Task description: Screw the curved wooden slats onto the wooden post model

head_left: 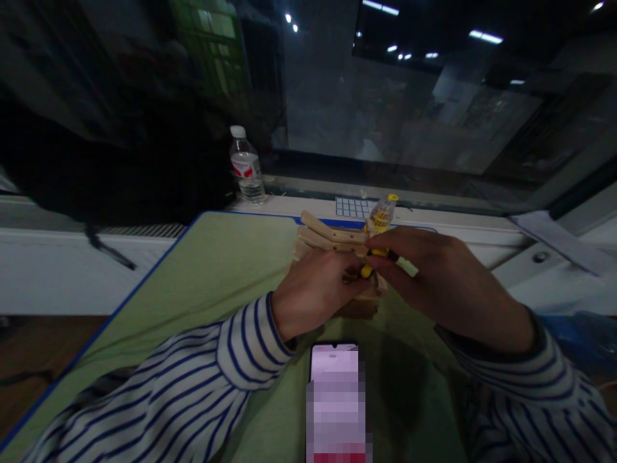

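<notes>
A wooden construction (332, 241) of pale slats with drilled holes stands on the green table (231, 257). My left hand (321, 286) is closed at its near side, thumb and forefinger pinched by a small yellow piece (367, 271). From the right, my right hand (434, 273) comes in with its fingertips closed on a small yellow and dark object (380, 253), too hidden to name. The fingertips of both hands nearly meet at the construction's right side. My hands cover much of its front.
A lit phone (334, 386) lies on the table in front of me. A water bottle (247, 168) stands on the window sill. Behind the construction are a clear bottle with yellow cap (384, 212) and a blue-and-white grid sheet (353, 206). Paper (562, 241) lies at right.
</notes>
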`<state>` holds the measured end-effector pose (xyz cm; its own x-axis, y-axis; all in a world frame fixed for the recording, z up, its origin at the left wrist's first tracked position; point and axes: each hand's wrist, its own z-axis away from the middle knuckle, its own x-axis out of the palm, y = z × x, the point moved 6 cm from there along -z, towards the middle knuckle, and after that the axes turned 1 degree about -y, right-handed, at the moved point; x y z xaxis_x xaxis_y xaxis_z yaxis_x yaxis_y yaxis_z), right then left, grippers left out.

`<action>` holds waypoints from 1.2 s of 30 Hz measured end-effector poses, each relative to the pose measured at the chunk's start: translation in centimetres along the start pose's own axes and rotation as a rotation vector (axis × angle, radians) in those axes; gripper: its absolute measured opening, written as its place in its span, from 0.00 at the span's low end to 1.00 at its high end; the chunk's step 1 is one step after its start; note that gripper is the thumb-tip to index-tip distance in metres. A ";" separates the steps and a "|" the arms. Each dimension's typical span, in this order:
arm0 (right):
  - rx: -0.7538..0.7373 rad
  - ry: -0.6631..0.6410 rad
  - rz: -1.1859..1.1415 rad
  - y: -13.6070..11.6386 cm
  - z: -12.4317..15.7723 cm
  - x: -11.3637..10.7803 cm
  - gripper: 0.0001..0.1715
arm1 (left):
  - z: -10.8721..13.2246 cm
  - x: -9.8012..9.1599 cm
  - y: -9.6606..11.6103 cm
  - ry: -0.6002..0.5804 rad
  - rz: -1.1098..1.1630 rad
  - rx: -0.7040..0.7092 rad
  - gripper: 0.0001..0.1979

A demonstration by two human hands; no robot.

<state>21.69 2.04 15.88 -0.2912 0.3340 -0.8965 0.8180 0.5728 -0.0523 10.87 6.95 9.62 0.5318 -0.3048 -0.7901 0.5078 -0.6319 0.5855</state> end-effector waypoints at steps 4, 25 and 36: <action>-0.011 0.011 0.003 -0.2 0.1 -0.1 0.14 | 0.0 0.0 -0.2 0.006 -0.002 0.000 0.10; 0.025 -0.026 0.005 0.0 -0.1 0.2 0.14 | 0.2 0.1 -0.3 0.000 0.041 0.024 0.10; 0.048 -0.023 0.019 0.1 -0.2 0.5 0.15 | 0.2 0.0 -0.4 0.008 0.078 -0.014 0.10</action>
<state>21.54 2.46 15.54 -0.2640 0.3271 -0.9074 0.8466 0.5293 -0.0555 10.53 7.04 9.35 0.5757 -0.3473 -0.7402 0.4740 -0.5960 0.6482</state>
